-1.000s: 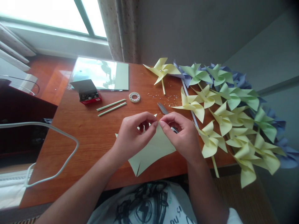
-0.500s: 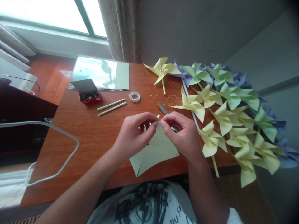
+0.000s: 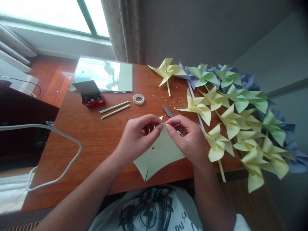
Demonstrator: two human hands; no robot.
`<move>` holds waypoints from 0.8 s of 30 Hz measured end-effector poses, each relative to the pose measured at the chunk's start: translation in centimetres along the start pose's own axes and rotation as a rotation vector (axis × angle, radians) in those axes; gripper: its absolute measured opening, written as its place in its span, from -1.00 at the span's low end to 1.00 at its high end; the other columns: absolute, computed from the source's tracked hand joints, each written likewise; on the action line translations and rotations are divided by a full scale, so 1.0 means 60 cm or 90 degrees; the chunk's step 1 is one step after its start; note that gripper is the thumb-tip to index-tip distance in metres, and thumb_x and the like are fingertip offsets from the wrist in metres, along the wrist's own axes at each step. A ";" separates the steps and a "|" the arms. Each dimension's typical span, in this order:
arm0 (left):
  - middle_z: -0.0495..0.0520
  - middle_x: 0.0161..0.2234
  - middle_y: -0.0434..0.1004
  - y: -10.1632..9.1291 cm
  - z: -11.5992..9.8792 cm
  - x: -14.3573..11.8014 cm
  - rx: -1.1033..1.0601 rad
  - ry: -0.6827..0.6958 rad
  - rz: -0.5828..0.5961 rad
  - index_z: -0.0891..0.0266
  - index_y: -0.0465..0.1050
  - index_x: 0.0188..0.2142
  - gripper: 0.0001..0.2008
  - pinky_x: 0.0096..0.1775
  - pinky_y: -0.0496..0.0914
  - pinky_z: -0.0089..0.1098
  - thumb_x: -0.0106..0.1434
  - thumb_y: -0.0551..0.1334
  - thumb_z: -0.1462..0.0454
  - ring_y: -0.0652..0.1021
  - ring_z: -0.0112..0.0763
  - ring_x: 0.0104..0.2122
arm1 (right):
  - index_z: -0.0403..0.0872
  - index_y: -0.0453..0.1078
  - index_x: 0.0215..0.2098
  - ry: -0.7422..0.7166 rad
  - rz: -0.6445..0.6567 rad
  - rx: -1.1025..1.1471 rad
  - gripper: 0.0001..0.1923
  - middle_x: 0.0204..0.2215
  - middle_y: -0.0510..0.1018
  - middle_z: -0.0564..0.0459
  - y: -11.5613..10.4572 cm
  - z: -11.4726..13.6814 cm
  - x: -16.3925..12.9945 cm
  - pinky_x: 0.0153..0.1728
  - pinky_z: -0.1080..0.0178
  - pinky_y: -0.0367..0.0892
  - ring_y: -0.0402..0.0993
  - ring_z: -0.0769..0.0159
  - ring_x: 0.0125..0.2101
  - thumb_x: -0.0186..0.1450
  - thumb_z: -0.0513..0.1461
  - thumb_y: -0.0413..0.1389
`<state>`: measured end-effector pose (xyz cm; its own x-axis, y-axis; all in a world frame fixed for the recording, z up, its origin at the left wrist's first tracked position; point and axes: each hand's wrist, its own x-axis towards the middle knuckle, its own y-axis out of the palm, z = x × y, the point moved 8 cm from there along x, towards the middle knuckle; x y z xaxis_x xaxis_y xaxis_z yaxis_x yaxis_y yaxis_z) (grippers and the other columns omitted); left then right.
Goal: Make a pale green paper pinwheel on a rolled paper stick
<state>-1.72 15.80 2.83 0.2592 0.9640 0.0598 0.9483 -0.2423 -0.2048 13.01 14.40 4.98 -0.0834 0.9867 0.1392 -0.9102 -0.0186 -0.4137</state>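
Observation:
A pale yellow-green paper square (image 3: 160, 157), slit at its corners and with a small hole near its middle, hangs slightly curved over the front of the desk. My left hand (image 3: 141, 131) pinches its far corner between thumb and forefinger. Close against it, my right hand (image 3: 186, 134) grips the same corner with thumb and forefinger, so the fingertips nearly meet. Partly covered by my right hand lies a pair of scissors (image 3: 168, 111), blades pointing away to the left.
Several paper pinwheels (image 3: 231, 122), yellow, green and purple, crowd the right side. Two rolled paper sticks (image 3: 115, 110), a tape roll (image 3: 139, 99), an opened red box (image 3: 93, 101) of small metal pieces and a sheet pack (image 3: 103, 75) lie further left. A white cable (image 3: 78, 144) loops over the left edge.
The near part of the paper has shifted and bowed slightly, and its small hole now shows beside my left hand. Both hands keep their pinch at the far corner.

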 end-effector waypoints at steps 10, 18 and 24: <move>-0.02 -0.53 0.48 -0.010 -0.004 0.000 0.021 0.015 -0.045 0.26 0.56 -0.35 -0.89 -0.52 0.28 -0.49 0.27 0.30 0.26 0.39 -0.49 -0.53 | 0.01 0.50 -0.28 -0.071 -0.037 -0.076 -0.91 -0.34 0.60 0.09 0.000 0.021 -0.003 -0.32 0.24 0.46 0.53 0.30 -0.34 0.35 -0.29 0.16; -0.02 -0.48 0.52 -0.010 -0.004 -0.002 0.035 0.034 -0.051 0.25 0.55 -0.28 -0.91 -0.46 0.31 -0.48 0.30 0.28 0.28 0.45 -0.49 -0.50 | 0.06 0.54 -0.25 -0.124 -0.068 -0.125 -0.88 -0.32 0.63 0.08 -0.001 0.032 -0.008 -0.29 0.19 0.48 0.54 0.27 -0.33 0.35 -0.30 0.18; -0.04 -0.52 0.50 -0.013 -0.014 -0.003 0.080 0.060 -0.065 0.24 0.54 -0.35 -0.91 -0.47 0.31 -0.49 0.29 0.27 0.30 0.43 -0.51 -0.53 | 0.07 0.55 -0.24 -0.132 -0.075 -0.138 -0.87 -0.31 0.63 0.06 -0.001 0.034 -0.008 -0.28 0.17 0.49 0.56 0.24 -0.32 0.35 -0.30 0.18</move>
<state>-2.33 15.74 3.80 0.1849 0.9669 0.1758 0.9419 -0.1233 -0.3126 12.30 13.60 6.77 -0.0843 0.9260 0.3681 -0.8125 0.1500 -0.5633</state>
